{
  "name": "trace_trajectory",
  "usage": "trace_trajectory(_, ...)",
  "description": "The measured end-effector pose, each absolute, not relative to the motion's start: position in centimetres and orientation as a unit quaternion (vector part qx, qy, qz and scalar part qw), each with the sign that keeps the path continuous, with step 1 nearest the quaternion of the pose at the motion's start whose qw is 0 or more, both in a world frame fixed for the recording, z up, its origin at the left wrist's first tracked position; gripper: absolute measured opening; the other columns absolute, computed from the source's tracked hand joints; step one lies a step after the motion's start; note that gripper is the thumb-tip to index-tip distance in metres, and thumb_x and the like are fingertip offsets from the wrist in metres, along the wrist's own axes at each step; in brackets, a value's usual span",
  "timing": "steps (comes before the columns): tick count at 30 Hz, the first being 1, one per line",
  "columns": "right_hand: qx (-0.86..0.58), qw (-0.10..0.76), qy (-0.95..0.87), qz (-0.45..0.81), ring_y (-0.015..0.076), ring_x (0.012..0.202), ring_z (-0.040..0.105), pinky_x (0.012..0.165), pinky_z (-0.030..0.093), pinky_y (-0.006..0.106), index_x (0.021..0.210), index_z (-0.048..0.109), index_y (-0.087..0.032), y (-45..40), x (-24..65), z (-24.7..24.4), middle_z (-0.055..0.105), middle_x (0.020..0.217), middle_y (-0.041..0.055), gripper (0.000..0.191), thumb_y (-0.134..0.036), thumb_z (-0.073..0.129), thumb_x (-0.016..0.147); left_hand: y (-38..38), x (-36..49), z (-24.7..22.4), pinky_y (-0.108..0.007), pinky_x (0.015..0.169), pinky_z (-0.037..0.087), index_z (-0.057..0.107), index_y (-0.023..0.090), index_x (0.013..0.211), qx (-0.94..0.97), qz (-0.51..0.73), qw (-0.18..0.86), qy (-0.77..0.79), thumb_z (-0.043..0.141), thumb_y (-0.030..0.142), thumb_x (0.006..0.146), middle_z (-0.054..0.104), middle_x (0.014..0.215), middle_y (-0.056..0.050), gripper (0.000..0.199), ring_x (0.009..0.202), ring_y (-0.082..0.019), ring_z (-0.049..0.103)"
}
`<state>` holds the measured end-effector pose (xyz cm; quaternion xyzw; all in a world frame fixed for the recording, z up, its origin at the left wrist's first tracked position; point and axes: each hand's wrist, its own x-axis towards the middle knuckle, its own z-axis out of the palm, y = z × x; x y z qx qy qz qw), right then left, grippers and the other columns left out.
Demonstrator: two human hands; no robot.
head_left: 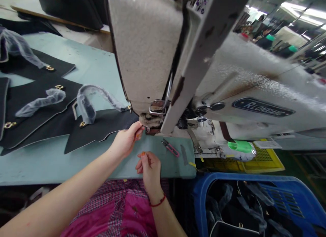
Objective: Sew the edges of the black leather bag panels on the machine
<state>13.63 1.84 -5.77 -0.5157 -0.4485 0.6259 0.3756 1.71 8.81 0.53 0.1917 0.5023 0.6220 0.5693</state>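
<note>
Left hand (pixel 124 142) pinches panel (pixel 112 122) beside machine (pixel 147 50), right hand (pixel 150 165) curled closed, seemingly empty; one-handed grip could let panel skew.

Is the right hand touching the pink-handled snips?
Apart. The head view shows a plain strip of bare pale green tabletop between the right hand and the pink-handled snips.

Black panel (pixel 112 123) | flat on table (pixel 76 165) — film-wrapped handle (pixel 86 109) arched
</note>
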Motion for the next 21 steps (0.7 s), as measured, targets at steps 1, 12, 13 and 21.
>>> trace_trajectory(1,-0.514,0.377,-0.447,0.628,0.0065,0.040,0.046,0.042,0.037,0.016,0.084,0.064,-0.015,1.9,13.7,-5.8,0.056,0.053,-0.0028,0.038,-0.048,0.049,0.094,8.8,2.0,0.7,-0.026,0.046,0.025,0.053,0.019,0.050,0.189,0.628,0.564,0.503,0.068,0.032,0.072,0.036,0.046,0.004,0.029,0.046,-0.009,0.030)
trace_trajectory(12,-0.519,0.402,-0.448,0.607,0.0123,0.050,0.054,0.047,0.043,0.021,0.086,0.064,-0.017,2.1,14.0,-5.6,0.061,0.063,0.0009,0.039,-0.051,0.048,0.094,7.7,5.3,0.3,-0.025,0.049,0.029,0.051,0.020,0.057,0.094,0.639,0.448,0.618,0.067,0.047,0.076,0.045,0.055,0.003,0.037,0.053,-0.010,0.037)
trace_trajectory(13,-0.526,0.414,-0.453,0.589,0.0144,0.060,0.060,0.052,0.048,0.023,0.092,0.065,-0.017,2.2,14.1,-5.2,0.066,0.073,0.0040,0.037,-0.050,0.049,0.095,7.8,5.4,0.5,-0.025,0.048,0.029,0.049,0.020,0.056,0.091,0.639,0.449,0.618,0.066,0.048,0.077,0.043,0.054,0.004,0.038,0.051,-0.010,0.036)
trace_trajectory(21,-0.491,0.433,-0.501,0.566,0.0204,0.099,0.066,0.091,0.052,0.032,0.103,0.072,-0.021,4.6,13.0,-0.7,0.071,0.105,0.0081,0.038,-0.046,0.044,0.099,3.2,3.9,2.6,-0.023,0.049,0.033,0.051,0.019,0.058,0.175,0.579,0.554,0.572,0.062,0.050,0.082,0.042,0.055,0.003,0.041,0.052,-0.011,0.035)
